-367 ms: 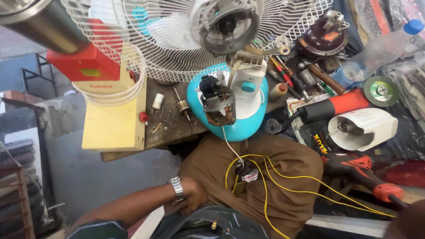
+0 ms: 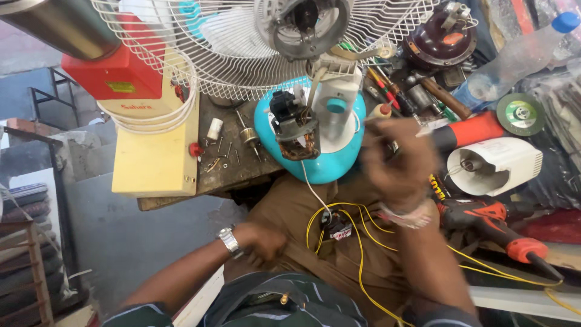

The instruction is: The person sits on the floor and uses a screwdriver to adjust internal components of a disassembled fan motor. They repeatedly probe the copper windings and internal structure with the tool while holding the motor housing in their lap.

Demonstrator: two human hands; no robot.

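From my remote seat I read this as the wiring stage on a stripped table fan. The right hand (image 2: 399, 160) is raised and badly blurred. Its fingers look curled inward, but I cannot tell whether they pinch anything. Just left of it sits the exposed motor (image 2: 293, 130), its copper windings showing, mounted on the teal fan base (image 2: 324, 166), with the white wire guard (image 2: 242, 54) beyond. The left hand (image 2: 260, 242), a wristwatch (image 2: 229, 240) on its wrist, lies low against the brown cloth (image 2: 290, 212) on the lap with its fingers folded in. I cannot see whether it holds anything. Between the 2 hands, slightly nearer the right wrist, a small black component (image 2: 336, 227) rests on the cloth. A thin white lead (image 2: 311, 188) runs from it up to the motor, and yellow wires (image 2: 358, 242) loop around it. To the right of the right hand lie a white motor cover (image 2: 493, 163) and a red drill (image 2: 490, 218). In my judgement the step in hand is work at the motor's connections. A next move would call for the right hand to be steady and for fine fingertip control at the motor, without snagging the white lead.
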